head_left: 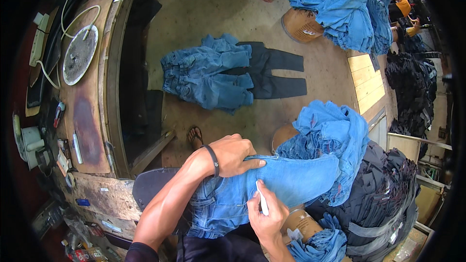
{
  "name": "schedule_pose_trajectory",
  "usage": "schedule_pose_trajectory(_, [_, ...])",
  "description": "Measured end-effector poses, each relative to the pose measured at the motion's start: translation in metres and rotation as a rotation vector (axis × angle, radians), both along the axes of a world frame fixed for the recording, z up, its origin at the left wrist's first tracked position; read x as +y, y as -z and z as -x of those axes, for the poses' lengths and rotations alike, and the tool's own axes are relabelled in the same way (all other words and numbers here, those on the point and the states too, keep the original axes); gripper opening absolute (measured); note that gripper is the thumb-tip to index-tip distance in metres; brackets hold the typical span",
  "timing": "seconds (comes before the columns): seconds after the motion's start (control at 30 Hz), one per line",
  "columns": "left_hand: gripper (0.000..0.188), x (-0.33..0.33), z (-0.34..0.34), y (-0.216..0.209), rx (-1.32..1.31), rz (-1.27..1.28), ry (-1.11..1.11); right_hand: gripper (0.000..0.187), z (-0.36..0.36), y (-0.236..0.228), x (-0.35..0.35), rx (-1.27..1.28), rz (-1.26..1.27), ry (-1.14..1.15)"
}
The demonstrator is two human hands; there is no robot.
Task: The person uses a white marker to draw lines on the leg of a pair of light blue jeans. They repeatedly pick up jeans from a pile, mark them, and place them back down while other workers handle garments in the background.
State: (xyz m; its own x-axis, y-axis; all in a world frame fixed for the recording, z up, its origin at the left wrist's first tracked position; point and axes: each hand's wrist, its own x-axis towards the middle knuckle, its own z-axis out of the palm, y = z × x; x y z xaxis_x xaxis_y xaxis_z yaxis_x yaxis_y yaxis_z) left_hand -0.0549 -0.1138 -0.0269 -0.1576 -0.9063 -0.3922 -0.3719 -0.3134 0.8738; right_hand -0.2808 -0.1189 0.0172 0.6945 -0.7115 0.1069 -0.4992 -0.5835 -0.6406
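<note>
A pair of blue jeans (pixel 223 204) lies across a dark rounded board (pixel 154 187) in front of me, one leg stretching to the right. My left hand (pixel 230 155), with a black band on its wrist, is closed on the upper edge of that leg, thumb flat on the denim. My right hand (pixel 269 216) grips a slim white stick (pixel 262 200), like a pen or chalk. Its upper end meets the denim just below my left thumb. The stick's exact kind is unclear, and the left fingertips are hidden behind the cloth.
Blue jeans (pixel 204 75) and dark trousers (pixel 281 75) lie on the floor ahead. Denim heaps (pixel 335 126) top brown drums (pixel 301 24) at right, beside a pile of dark garments (pixel 378 199). A worn wooden bench (pixel 90 140) at left carries a round metal plate (pixel 80 56).
</note>
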Motion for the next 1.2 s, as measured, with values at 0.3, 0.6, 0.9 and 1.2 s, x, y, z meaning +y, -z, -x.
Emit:
schedule_pose_trajectory(0.3, [0.053,0.0003,0.0003,-0.0002,-0.016,0.034,-0.02,0.033,0.0003,-0.0015,-0.0009,0.001,0.008,0.008])
schedule_pose_trajectory(0.6, [0.052,0.001,0.001,-0.0012,-0.01,0.067,-0.038,0.034,0.0037,-0.0038,0.0005,0.038,-0.054,0.056])
schedule_pose_trajectory(0.9, [0.052,-0.0003,0.0007,-0.0017,-0.017,0.018,-0.016,0.035,0.0033,-0.0044,0.0017,0.06,-0.061,0.061])
schedule_pose_trajectory(1.2, [0.052,-0.0002,0.0012,-0.0001,-0.014,0.075,-0.057,0.033,0.0022,-0.0045,-0.0006,0.054,-0.056,0.063])
